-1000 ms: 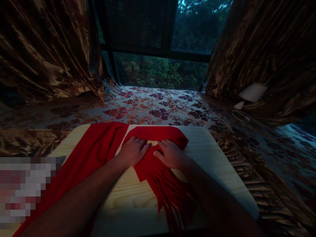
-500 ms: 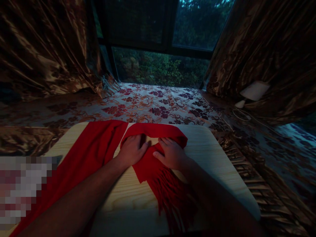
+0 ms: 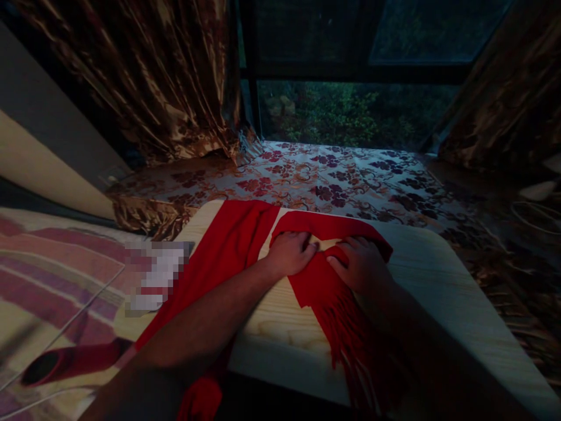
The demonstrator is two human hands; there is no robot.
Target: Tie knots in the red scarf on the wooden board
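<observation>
A red scarf point(image 3: 245, 234) lies on a pale wooden tabletop point(image 3: 438, 280). One length slants down the left side; another bends into a loop, its fringed end pointing toward me. My left hand point(image 3: 290, 254) rests at the loop's left side, fingers loosely bent against the inner edge of the fabric and thumb held apart. At the right side of the loop is my right hand point(image 3: 362, 263), with a bit of the scarf between thumb and fingers. Folds of the loop partly cover the fingertips of both hands.
Left of the table is striped bedding point(image 3: 56, 275), with a dark red tube-shaped object point(image 3: 74, 362) and a thin pale cable on it. A blurred-out item sits by the scarf's left edge. Beyond are a floral-covered ledge point(image 3: 333, 175), brown curtains point(image 3: 175, 88) and a window; a lamp stands far right.
The view has swung left, so the table and hands appear farther right and the bedding shows. Both hands stay at the loop; a little scarf fabric now rises between my right thumb and fingers.
</observation>
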